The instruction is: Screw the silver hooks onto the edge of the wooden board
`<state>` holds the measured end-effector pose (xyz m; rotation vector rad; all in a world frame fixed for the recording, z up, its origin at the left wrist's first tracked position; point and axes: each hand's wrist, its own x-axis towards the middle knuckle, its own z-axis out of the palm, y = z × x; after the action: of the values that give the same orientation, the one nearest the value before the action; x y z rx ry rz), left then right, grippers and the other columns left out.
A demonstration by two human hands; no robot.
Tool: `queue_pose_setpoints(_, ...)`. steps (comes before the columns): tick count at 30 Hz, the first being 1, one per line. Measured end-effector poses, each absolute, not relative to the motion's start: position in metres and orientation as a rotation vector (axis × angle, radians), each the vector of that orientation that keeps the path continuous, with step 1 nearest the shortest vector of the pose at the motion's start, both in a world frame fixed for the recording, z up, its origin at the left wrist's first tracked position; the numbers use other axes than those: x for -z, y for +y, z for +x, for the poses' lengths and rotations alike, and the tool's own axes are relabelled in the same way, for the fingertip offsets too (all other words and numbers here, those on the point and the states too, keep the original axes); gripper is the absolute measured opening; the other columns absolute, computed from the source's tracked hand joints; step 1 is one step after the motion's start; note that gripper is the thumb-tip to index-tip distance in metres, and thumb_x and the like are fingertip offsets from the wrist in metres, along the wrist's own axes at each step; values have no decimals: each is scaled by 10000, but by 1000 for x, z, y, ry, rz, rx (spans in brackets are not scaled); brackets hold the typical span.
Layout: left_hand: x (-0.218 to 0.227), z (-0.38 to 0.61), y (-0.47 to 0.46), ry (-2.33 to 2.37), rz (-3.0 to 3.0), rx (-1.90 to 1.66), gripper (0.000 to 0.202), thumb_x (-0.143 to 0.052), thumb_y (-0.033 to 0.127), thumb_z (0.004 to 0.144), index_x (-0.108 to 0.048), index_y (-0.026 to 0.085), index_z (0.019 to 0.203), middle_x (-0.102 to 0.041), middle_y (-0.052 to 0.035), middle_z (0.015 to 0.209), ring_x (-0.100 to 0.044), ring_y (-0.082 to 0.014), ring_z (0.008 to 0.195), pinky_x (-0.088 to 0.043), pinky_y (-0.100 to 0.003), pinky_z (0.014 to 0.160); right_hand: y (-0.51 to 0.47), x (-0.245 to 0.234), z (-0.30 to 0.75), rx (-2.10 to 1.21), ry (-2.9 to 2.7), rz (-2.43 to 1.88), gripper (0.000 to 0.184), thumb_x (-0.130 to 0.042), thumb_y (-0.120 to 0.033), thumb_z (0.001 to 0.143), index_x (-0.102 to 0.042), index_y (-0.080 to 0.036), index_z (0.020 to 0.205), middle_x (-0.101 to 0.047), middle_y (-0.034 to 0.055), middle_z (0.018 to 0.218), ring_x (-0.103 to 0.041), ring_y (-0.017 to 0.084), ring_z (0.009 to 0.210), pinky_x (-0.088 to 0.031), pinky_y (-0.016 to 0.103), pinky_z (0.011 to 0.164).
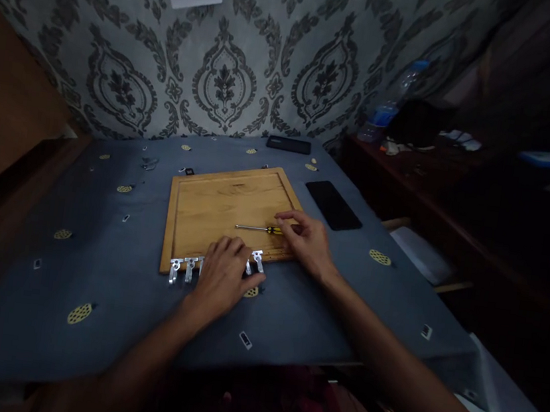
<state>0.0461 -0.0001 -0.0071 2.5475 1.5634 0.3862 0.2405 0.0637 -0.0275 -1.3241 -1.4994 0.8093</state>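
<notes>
A framed wooden board (225,206) lies flat on the cloth-covered table. Along its near edge runs a row of silver metal hooks (190,268), the middle ones covered by my left hand (227,270). That hand rests palm down on the edge, fingers spread loosely and thumb out to the right. A screwdriver (252,228) with a yellow and black handle lies across the board, its shaft pointing left. Over the handle end is my right hand (308,240), fingers stretched and not wrapped around it; whether they touch the handle is hard to see.
Right of the board lies a black phone (334,205); another dark phone (288,145) is at the back by the wall. Small clear pieces (149,163) sit at the back left. A plastic bottle (384,112) stands on a dark side desk (407,189).
</notes>
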Motion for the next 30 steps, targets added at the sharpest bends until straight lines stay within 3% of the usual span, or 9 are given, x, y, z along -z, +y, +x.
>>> queue_pose_setpoints(3, 7, 46, 0, 1561, 2546, -380, 298, -716, 428, 903, -653, 184, 1063, -649, -60, 1082, -568, -287, 1057, -462, -428, 895, 59, 25, 236, -737, -1561, -1286, 272, -607, -410, 884, -709, -161, 929, -620, -12, 630, -463, 102, 446, -327, 237, 431)
queue_pose_setpoints(8, 3, 47, 1, 1571, 2525, -334, 296, -720, 418, 900, -662, 178, 1063, -651, -69, 1073, -572, -297, 1058, -464, -440, 892, 50, 21, 237, -649, -1803, -1169, 168, -631, -302, 897, -743, -177, 889, -719, 47, 811, -635, 152, 671, -463, 261, 580)
queue_pose_setpoints(15, 4, 47, 1, 1557, 2519, -329, 318, -706, 435, 908, -662, 180, 1093, -653, -62, 1076, -573, -297, 1054, -469, -440, 894, 20, 23, 248, -211, -2288, -981, 212, -548, -213, 994, -751, -185, 1049, -758, 95, 994, -697, 229, 939, -579, 384, 817)
queue_pose_setpoints(20, 5, 47, 1, 1566, 2523, -336, 308, -709, 434, 906, -662, 192, 1090, -658, -61, 1067, -577, -292, 1043, -463, -429, 884, 13, 32, 252, -173, -2339, -901, 269, -549, -188, 991, -717, -208, 1201, -756, 86, 1187, -661, 254, 1162, -570, 457, 966)
queue_pose_setpoints(30, 8, 45, -1, 1539, 2496, -389, 345, -731, 417, 889, -619, 174, 1107, -649, -84, 1085, -575, -304, 1048, -470, -450, 895, 17, 37, 256, -188, -2405, -827, 275, -541, -158, 987, -716, -211, 1193, -768, 88, 1187, -699, 225, 1155, -523, 494, 1043)
